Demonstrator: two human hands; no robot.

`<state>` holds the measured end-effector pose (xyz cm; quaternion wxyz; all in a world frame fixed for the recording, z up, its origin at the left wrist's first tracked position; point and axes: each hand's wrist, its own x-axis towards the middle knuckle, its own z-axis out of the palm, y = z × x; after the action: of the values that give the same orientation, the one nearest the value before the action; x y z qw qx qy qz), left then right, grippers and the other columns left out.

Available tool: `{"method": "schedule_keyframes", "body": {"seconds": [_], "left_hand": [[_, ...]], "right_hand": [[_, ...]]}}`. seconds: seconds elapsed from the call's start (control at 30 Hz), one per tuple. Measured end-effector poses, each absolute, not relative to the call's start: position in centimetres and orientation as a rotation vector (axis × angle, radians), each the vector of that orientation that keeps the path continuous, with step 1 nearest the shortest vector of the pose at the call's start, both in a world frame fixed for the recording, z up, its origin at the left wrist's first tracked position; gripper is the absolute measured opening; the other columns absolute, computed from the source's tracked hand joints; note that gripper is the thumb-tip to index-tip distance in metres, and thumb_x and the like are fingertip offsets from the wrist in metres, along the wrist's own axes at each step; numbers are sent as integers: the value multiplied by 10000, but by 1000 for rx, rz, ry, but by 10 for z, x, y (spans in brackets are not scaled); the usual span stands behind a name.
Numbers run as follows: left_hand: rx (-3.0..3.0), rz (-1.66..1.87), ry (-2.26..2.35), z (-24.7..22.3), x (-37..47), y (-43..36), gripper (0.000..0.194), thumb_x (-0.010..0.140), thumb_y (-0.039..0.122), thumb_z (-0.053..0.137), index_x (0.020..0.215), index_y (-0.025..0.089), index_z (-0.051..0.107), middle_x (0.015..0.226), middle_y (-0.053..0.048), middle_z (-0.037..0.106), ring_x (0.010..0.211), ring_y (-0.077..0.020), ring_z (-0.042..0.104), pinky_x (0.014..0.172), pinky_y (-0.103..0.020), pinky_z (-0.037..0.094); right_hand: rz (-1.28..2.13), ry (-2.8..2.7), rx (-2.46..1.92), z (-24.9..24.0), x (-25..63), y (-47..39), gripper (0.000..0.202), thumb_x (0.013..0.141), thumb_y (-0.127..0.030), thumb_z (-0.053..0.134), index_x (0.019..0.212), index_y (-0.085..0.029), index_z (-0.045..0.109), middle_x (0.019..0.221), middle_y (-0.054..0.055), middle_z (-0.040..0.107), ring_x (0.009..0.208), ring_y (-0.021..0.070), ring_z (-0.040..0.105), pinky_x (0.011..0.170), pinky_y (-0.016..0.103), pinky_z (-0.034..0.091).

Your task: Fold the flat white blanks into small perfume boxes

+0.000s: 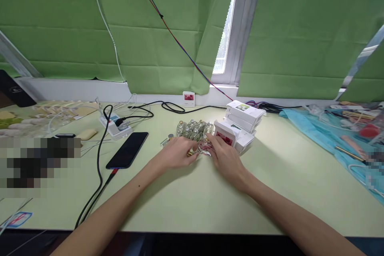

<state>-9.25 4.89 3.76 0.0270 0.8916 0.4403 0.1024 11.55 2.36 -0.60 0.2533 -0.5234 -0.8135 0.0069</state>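
Several small clear glass bottles with metallic tops (192, 129) stand grouped at the middle of the table. Just in front of them lies a clear item with red inside (205, 147), between my two hands. My left hand (180, 153) is bent at its left, fingers curled near a small gold-coloured piece; what the fingers hold, if anything, is hidden. My right hand (225, 156) touches the red item's right side with its fingertips, fingers partly spread. A white box with a red picture (225, 134) leans behind my right hand, against stacked white boxes (244, 116).
A black phone (127, 150) with a cable lies left, near a white power strip (115, 125). A small white box (189, 99) stands by the wall. Blue plastic sheeting (315, 132) with tools and cables covers the right side. Black cables run along the back.
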Motion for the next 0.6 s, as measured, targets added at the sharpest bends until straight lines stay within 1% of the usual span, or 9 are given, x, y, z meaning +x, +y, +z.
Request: {"method": "schedule_keyframes", "body": {"seconds": [0.1,0.2,0.33,0.43,0.6], "left_hand": [[2797,146,1335,33,-90,46,149,818,276,566,787,224,701,715,-73,715,656,-246,648,595,-308,342],[2818,67,1347,30,-88,45,145,790,254,570,785,219,711,721,-95,724,658,-266,667,572,-319,332],[2848,45,1344,26,-88,46,194,805,235,529,803,220,723,704,-107,713,658,-283,669,559,-328,319],[2854,57,1340,25,-89,47,182,798,224,540,795,220,722,699,-102,705,660,-278,666,571,-324,327],[2832,79,1327,24,-90,49,166,803,204,539,762,219,699,696,-92,696,644,-265,653,571,-314,319]], "right_hand": [[30,-2209,-1419,-5,115,23,583,948,-65,441,1516,-191,412,1409,173,610,1117,298,694,789,390,598],[70,-2198,-1418,-3,115,21,576,951,-73,431,1515,-184,414,1412,175,611,1132,300,688,826,408,601],[128,-2177,-1399,-2,115,20,568,959,-84,417,1519,-176,407,1441,166,594,1166,303,678,893,432,594],[147,-2159,-1376,-3,115,21,567,965,-101,413,1527,-179,393,1452,171,586,1183,297,671,918,438,589],[188,-2131,-1354,-5,114,22,563,958,-111,432,1518,-156,396,1465,170,577,1255,301,633,1005,464,556]]}}
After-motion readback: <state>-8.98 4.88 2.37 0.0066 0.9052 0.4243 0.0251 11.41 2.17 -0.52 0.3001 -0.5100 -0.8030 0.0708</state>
